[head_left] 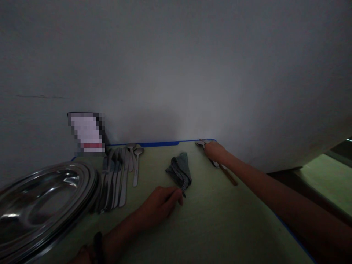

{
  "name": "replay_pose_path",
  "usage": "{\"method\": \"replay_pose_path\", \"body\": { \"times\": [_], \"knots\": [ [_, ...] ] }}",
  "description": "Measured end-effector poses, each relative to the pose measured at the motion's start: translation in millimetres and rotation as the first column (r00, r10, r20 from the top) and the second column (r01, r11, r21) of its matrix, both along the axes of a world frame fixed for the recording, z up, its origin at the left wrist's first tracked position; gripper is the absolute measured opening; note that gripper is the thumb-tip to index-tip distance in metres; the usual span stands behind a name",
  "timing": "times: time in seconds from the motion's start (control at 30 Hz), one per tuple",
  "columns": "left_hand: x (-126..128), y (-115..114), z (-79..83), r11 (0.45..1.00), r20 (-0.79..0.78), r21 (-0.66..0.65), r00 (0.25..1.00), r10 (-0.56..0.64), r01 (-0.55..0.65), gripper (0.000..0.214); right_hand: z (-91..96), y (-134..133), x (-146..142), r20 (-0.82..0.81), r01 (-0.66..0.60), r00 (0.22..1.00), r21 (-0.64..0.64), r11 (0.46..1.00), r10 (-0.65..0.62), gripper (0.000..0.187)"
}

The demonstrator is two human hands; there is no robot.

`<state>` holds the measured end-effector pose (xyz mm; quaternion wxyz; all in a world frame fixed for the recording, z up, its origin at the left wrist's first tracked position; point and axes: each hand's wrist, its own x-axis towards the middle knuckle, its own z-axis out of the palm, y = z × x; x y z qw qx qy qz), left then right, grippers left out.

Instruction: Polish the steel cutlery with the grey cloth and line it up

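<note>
A small grey folded cloth [180, 169] lies in the middle of the pale green table [209, 220]. My left hand [161, 203] rests on the table, fingers curled, its fingertips pinching the cloth's near corner. My right hand [215, 150] reaches to the table's far right corner and lies over some cutlery [220, 167] there, fingers closed round the pieces; a wooden-handled piece sticks out under the wrist. A row of several spoons and knives [121, 172] lies left of the cloth.
Stacked steel compartment trays [41, 205] fill the near left. A blurred card [86, 132] leans on the grey wall [176, 66] behind the cutlery. The table has a blue rim [154, 144]. Another green surface [327, 179] lies at right.
</note>
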<state>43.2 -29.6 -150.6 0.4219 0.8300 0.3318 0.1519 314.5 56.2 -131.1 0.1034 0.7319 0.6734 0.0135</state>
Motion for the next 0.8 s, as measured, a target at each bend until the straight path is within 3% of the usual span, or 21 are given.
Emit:
{"method": "replay_pose_path", "body": {
  "times": [0.5,0.8],
  "knots": [
    [0,-1,3.6,1.0,-0.041,0.007,0.999,-0.006,0.007,0.041,0.4,10,-1,0.049,0.014,0.999,0.003,1.0,-0.014,0.035],
    [1,-2,-0.1,0.996,-0.034,0.085,0.999,-0.003,0.006,0.039,0.5,13,2,0.047,-0.022,0.999,-0.017,1.0,0.023,0.037]
  ]
}}
